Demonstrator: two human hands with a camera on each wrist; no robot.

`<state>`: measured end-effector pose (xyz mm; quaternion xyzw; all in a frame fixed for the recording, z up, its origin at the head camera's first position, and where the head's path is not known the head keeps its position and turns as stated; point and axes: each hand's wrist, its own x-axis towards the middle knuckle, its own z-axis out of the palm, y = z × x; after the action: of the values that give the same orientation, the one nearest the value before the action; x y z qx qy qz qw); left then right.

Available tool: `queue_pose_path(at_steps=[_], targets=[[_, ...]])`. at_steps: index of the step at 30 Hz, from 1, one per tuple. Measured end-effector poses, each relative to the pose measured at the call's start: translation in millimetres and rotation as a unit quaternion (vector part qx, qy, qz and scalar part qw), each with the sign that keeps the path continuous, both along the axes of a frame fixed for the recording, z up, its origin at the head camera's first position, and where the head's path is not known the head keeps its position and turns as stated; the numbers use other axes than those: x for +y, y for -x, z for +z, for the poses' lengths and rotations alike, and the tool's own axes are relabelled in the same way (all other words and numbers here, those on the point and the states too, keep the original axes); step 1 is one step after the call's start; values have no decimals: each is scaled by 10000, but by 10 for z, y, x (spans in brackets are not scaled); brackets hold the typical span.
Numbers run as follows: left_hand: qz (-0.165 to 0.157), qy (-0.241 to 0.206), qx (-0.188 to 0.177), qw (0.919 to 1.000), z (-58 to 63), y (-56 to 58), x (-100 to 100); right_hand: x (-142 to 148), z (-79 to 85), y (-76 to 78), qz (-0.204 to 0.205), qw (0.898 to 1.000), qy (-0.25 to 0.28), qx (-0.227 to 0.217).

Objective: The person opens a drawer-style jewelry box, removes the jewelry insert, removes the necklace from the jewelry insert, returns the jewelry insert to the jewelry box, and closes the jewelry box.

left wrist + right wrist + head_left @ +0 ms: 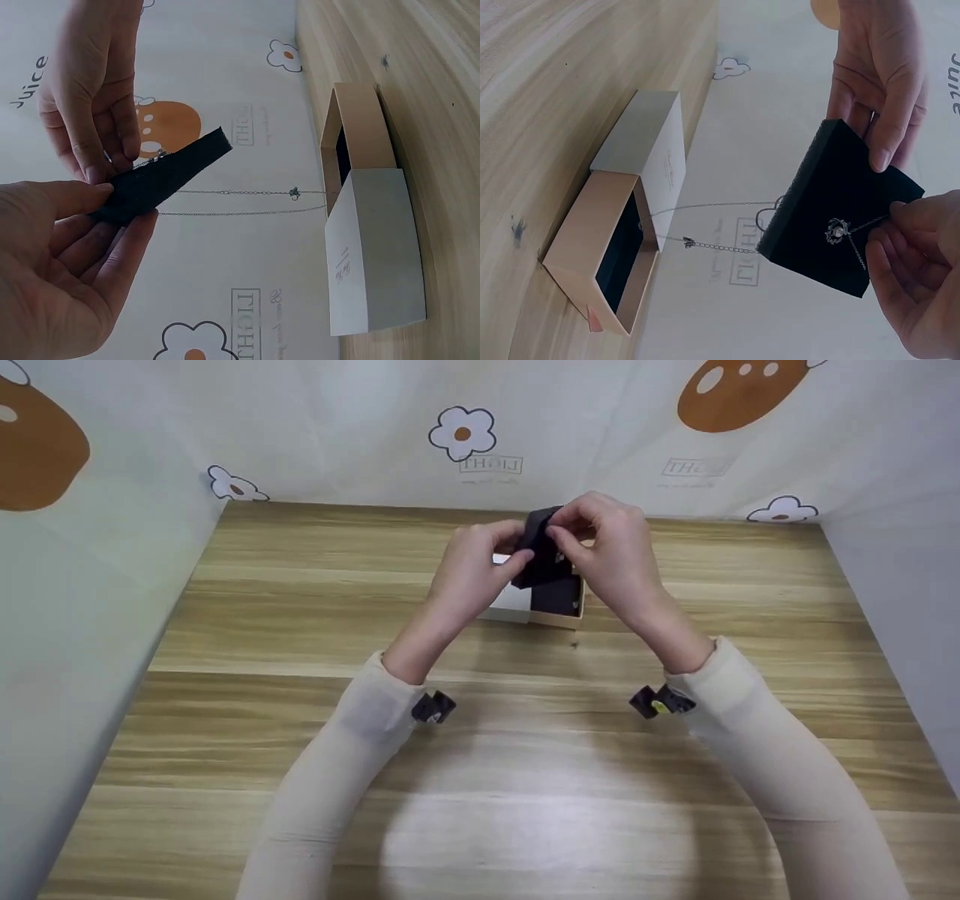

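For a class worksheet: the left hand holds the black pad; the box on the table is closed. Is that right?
The box isn't closed: the right wrist view shows its tan drawer partly out. The left hand does hold the black pad.

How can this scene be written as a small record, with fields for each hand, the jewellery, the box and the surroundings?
Left hand: grips the black pad
Right hand: fingertips pinch at the chain, near the pad's edge
Pad position: raised above the box
Pendant: silver-coloured, flower-like, on the pad's face
Chain: two strands hang from the pad toward the box
Box: orange-beige tray partly out of its white sleeve
Tray interior: black
Surface: wood-grain table
Backdrop: pale, printed with flowers
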<state>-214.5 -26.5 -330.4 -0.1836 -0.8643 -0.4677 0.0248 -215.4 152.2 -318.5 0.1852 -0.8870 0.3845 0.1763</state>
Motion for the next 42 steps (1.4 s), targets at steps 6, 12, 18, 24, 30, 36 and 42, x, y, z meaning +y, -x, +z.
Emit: queue_pose_path(at_steps=[6,12,18,24,30,36,42], targets=[[-45,39,-70,10000,-15,-1,-18,13,21,5,41,9995,-6,-308],[-155,77,-257,9995,-30,-2,-29,42,31,19,128,9958,358,-828],[-177,199,-256,9993,-41,-6,-42,70,44,27,217,9871,893,-1310],[-183,328,-307,9988,-41,-4,-43,92,55,41,530,9751,1416,-1620],[-320,396,-231,9984,-53,-2,-30,98,64,54,842,9597,1892,-1901],[-368,490,-290,9977,-60,-11,-39,87,67,67,1064,9440,2312,-2099],[-417,531,-284,9973,-57,-17,-43,103,73,69,1196,9233,2863,-2265]])
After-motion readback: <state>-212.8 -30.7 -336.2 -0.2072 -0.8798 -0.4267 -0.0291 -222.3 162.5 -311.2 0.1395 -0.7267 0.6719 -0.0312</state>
